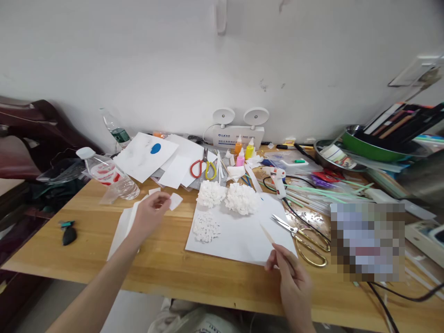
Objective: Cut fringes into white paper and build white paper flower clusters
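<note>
My left hand [151,213] pinches a small white piece of paper [176,201] above the left part of the table. Below it lie folded white paper strips [121,229]. In my right hand [291,273] is a thin, pale pointed stick [266,233], held between thumb and fingers, its tip over a white sheet [239,245]. Two fluffy white paper clusters [242,199] rest at the back of that sheet. A flatter patch of small white bits [206,227] lies in front of them. Gold-handled scissors [301,238] lie partly open at the sheet's right edge.
A water bottle [109,173] stands at left, near black keys [69,236]. Behind are red-and-yellow scissors [204,167], paint bottles [240,158] and a white emergency light [237,136]. A hot glue gun [277,180] with a cord, several straws [312,192] and a green bowl [371,147] occupy the right.
</note>
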Demonstrator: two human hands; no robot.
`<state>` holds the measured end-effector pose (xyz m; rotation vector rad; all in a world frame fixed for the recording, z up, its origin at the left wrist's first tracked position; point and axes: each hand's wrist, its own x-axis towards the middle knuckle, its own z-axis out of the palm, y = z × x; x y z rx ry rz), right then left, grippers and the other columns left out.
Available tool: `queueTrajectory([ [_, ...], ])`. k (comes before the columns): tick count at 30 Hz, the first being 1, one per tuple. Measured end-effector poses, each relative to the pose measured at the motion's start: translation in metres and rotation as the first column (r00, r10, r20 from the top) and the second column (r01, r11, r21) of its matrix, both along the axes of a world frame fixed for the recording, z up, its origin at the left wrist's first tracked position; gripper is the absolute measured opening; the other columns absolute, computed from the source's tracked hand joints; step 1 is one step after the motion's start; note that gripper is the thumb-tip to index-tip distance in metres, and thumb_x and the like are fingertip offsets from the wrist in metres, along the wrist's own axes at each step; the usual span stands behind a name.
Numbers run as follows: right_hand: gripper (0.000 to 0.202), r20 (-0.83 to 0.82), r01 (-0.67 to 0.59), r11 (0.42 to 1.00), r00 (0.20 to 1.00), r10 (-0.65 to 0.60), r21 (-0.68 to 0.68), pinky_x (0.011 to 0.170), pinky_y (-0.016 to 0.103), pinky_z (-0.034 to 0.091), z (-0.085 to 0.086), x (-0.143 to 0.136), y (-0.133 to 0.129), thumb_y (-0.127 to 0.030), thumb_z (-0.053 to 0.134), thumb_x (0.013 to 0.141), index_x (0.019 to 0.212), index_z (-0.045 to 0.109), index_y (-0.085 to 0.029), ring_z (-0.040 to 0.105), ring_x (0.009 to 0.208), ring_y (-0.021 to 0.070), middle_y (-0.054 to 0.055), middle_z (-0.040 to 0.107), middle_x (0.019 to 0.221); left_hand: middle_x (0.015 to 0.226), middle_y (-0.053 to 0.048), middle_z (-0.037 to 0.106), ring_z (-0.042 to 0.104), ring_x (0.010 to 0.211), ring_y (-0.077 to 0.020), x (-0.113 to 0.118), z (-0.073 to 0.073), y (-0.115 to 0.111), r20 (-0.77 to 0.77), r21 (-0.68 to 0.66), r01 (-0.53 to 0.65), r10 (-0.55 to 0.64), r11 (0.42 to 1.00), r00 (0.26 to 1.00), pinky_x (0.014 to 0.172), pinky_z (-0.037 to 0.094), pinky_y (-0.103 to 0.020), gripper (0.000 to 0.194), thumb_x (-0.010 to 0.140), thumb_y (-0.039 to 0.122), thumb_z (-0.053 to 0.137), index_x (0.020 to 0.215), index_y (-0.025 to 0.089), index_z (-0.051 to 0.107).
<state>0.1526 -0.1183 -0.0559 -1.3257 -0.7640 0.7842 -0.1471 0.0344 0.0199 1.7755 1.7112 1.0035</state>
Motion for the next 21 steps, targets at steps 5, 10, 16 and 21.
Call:
queueTrajectory([
  [5,0.018,0.061,-0.200,0.980,0.978,0.200,-0.004,0.060,0.028,0.047,0.031,-0.012,0.016,-0.032,0.055,0.080,0.088,0.065,-0.019,0.053,0.062,0.0145,0.003,0.057,0.069,0.071,0.000,0.061,0.053,0.059,-0.0118,0.050,0.020,-0.033,0.042,-0.097,0.247,-0.244,0.964,0.969,0.053,0.042,-0.023,0.014,0.075,0.031,0.052,0.078,0.020,0.059],
  [10,0.025,0.062,-0.441,0.897,0.895,0.442,-0.031,0.057,0.026,0.046,0.064,-0.036,0.036,-0.039,0.057,0.076,0.084,0.066,-0.018,0.052,0.063,0.0155,0.003,0.055,0.069,0.068,0.000,0.061,0.044,0.051,-0.0091,0.088,0.034,-0.053,0.016,-0.095,0.425,-0.426,0.900,0.905,0.047,0.035,-0.022,0.012,0.077,0.029,0.052,0.077,0.021,0.060],
  [16,0.026,0.053,-0.407,0.908,0.909,0.413,-0.101,0.054,0.026,0.042,0.074,-0.044,0.044,-0.040,0.058,0.074,0.064,0.061,-0.016,0.047,0.058,0.0137,0.000,0.050,0.058,0.061,0.001,0.059,0.041,0.049,-0.0087,0.099,0.037,-0.055,-0.030,-0.095,0.498,-0.503,0.862,0.864,0.047,0.033,-0.022,0.015,0.078,0.031,0.050,0.080,0.021,0.063],
  [21,0.025,0.004,-0.254,0.956,0.966,0.257,-0.150,0.055,0.026,0.045,0.068,-0.028,0.042,-0.041,0.064,0.068,0.066,0.064,-0.016,0.050,0.058,0.0147,0.000,0.053,0.055,0.054,0.003,0.048,0.039,0.048,-0.0083,0.061,0.032,-0.034,-0.110,-0.007,0.298,-0.297,0.955,0.949,0.046,0.031,-0.021,0.023,0.079,0.038,0.049,0.082,0.019,0.063],
])
